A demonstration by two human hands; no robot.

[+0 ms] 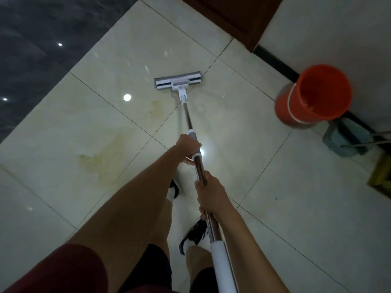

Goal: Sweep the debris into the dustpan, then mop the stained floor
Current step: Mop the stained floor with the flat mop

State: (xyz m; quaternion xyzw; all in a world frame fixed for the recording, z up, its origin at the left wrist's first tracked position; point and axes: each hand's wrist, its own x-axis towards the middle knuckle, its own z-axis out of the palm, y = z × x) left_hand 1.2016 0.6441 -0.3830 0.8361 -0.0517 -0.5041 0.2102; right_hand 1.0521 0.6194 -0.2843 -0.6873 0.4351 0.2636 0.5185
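Left grip (189,149) ahead, right grip (208,194) behind

Single head-worn wide-angle view, steeply down over dim, perhaps slightly blurred floor (264,166).

No readable text, label, brand, number or sign shows on anything in view.

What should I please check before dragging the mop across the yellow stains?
1. Left hand grips the mop handle: ok.
2. Right hand grips the handle lower down: ok.
3. Mop head flat on the floor: ok.
4. Mop head on the stains: not ok, they lie to its left and nearer the person.
5. Mop pad wet: cannot tell.
6. Orange bucket out of the path: ok, it stands to the right by the wall.
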